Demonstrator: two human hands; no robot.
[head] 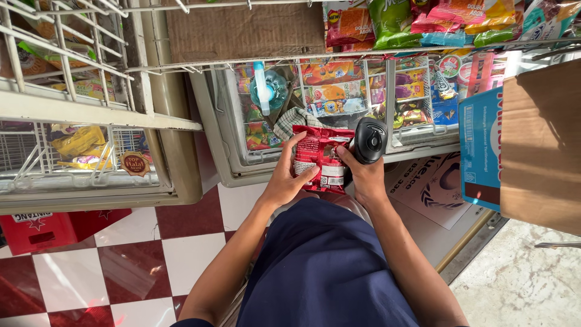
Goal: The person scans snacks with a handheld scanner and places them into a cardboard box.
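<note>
My left hand (283, 179) grips the left edge of a red snack packet (321, 158) held upright in front of my body. My right hand (363, 175) holds a black handheld barcode scanner (370, 140) against the packet's upper right corner, thumb touching the packet. Both hands are over the front edge of a glass-topped chest freezer (242, 163). My dark blue clothing fills the bottom centre.
The freezer holds colourful ice-cream packs, with a water bottle (268, 89) and checked cloth on its lid. A second freezer (91, 157) stands left, wire racks of snack bags above, a red crate (54, 229) on the red-and-white tiles, a cardboard box (532, 145) right.
</note>
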